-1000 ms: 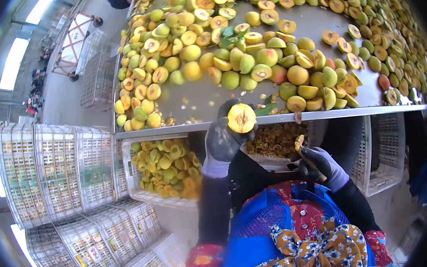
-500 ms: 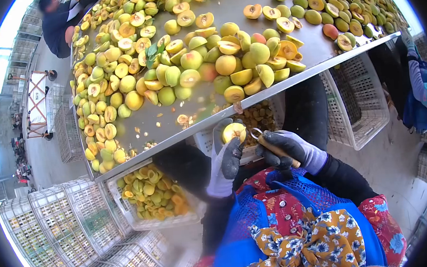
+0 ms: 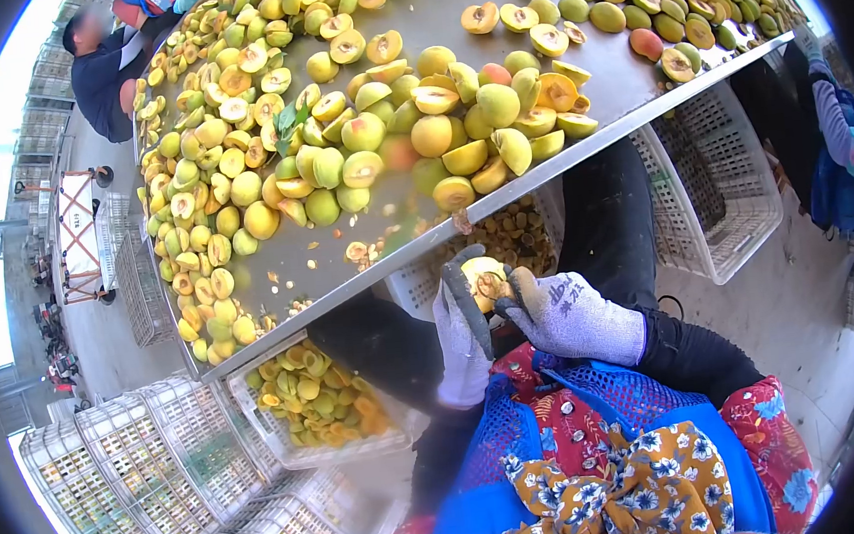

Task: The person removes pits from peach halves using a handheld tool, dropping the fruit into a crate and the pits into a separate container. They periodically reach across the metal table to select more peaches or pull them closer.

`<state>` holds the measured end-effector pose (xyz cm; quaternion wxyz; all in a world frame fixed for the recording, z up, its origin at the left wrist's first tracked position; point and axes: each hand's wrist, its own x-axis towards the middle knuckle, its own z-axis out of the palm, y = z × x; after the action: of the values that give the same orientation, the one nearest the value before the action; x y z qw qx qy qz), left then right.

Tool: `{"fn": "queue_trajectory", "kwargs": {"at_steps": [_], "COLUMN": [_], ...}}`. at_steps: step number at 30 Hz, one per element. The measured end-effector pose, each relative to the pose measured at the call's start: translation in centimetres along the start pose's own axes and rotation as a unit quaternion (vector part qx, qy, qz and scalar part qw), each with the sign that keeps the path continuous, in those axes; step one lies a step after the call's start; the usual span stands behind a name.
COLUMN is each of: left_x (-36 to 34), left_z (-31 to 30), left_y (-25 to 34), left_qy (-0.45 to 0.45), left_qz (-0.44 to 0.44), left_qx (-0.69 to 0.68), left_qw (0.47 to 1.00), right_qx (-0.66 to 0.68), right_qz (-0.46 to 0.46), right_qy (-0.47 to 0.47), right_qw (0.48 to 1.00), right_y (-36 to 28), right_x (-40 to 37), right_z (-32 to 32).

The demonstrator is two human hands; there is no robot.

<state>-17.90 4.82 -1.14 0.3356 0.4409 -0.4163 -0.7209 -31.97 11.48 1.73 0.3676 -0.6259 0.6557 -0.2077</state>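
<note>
My left hand (image 3: 463, 316), in a pale glove with dark fingers, is closed around a yellow peach half (image 3: 485, 274). The cut face points up, and its brown middle shows. Against the right side of the fruit presses my right hand (image 3: 573, 314), gloved alike, its back turned up with writing on it. Its fingers are bent around a wooden-handled loop tool, which the hand now hides. Both hands are just below the metal edge (image 3: 579, 159) of the sorting table. Whole and halved peaches (image 3: 357, 137) are heaped on the table beyond.
Under the table edge stands a crate of small brown pieces (image 3: 513, 240). A crate of peach halves (image 3: 322, 401) sits at lower left, near stacked white crates (image 3: 156, 459). Another white crate (image 3: 706, 185) is at right. Co-workers (image 3: 103, 77) are at the far left and right (image 3: 842, 149).
My right hand has moved left and rolled over, bringing the tool from beside the peach half to its cut face. The tool has gone out of sight. My view has shifted slightly.
</note>
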Motion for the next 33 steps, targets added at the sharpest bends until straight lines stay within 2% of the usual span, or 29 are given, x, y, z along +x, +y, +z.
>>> {"fn": "queue_trajectory", "kwargs": {"at_steps": [2,3,6,7,8,10,11,12,13,14,15,18,19,21,22,23,24,25,26,29,31,33], "left_x": [0.3,0.2,0.2,0.3,0.3,0.5,0.6,0.6,0.7,0.8,0.8,1.4,1.3,0.6,0.5,-0.5,-1.7,-3.1,-4.1,-1.9,3.3,9.7], "left_z": [-0.3,0.3,0.7,0.9,1.0,1.2,1.4,1.5,1.4,1.0,0.8,1.1,1.0,-1.0,-3.1,-6.4,-9.7,-11.4,-12.7,-15.8,-15.9,-14.7], "left_y": [-1.7,-1.5,-2.3,-2.6,-2.8,-2.8,-2.8,-2.7,-2.6,-2.4,-2.3,-2.0,-0.9,0.6,1.0,1.2,1.9,3.8,5.7,8.5,10.1,9.5], "left_qy": [0.046,0.075,0.080,0.082,0.085,0.085,0.083,0.080,0.021,-0.037,-0.093,-0.088,-0.031,0.101,0.160,0.219,0.277,0.332,0.364,0.405,0.308,0.215], "left_qz": [0.000,0.021,0.064,0.079,0.095,0.124,0.136,0.148,0.104,0.058,0.011,0.031,0.204,0.171,-0.019,0.028,0.073,0.081,0.077,0.031,0.130,0.133], "left_qx": [-0.020,0.019,-0.030,-0.008,0.014,0.048,0.060,0.071,-0.010,-0.091,-0.171,-0.169,0.117,0.176,-0.057,0.089,0.232,0.452,0.644,0.808,0.703,0.714], "left_qw": [0.999,0.997,0.994,0.993,0.992,0.987,0.985,0.983,0.994,0.994,0.981,0.981,0.971,0.964,0.985,0.971,0.930,0.824,0.669,0.426,0.628,0.653], "right_qx": [0.019,0.033,0.083,0.100,0.202,0.399,0.450,0.542,0.726,0.853,0.874,0.895,0.900,0.892,0.882,0.872,0.826,0.744,0.649,0.508,0.530,0.512], "right_qz": [0.011,0.018,-0.012,-0.030,0.000,0.057,0.146,0.167,0.166,0.153,0.184,0.162,0.101,0.115,0.136,0.170,0.190,0.206,0.214,0.234,0.259,0.264], "right_qy": [-0.015,-0.011,0.029,0.046,-0.003,-0.097,-0.169,-0.235,-0.306,-0.354,-0.354,-0.333,-0.311,-0.280,-0.258,-0.223,-0.190,-0.163,-0.130,-0.127,-0.111,-0.116], "right_qw": [1.000,0.999,0.996,0.993,0.979,0.910,0.865,0.789,0.593,0.351,0.276,0.251,0.288,0.336,0.370,0.402,0.496,0.614,0.718,0.819,0.800,0.809], "right_y": [0.0,0.0,1.1,1.3,1.5,0.8,1.2,1.4,2.6,3.6,3.3,3.2,2.7,3.3,3.8,4.1,4.3,4.3,4.2,4.6,4.0,3.9], "right_x": [-0.1,-0.1,0.0,-0.1,-0.3,0.1,0.3,0.3,0.0,-0.2,-0.3,-0.5,-0.9,-1.3,-1.2,-1.3,-1.2,-0.9,-0.7,0.4,1.0,1.1], "right_z": [0.2,0.5,1.8,2.0,1.8,-0.2,-0.5,-1.5,-0.3,1.1,1.2,1.3,0.7,-0.2,-0.6,-0.7,-1.0,-0.8,-0.6,0.4,1.1,0.9]}}
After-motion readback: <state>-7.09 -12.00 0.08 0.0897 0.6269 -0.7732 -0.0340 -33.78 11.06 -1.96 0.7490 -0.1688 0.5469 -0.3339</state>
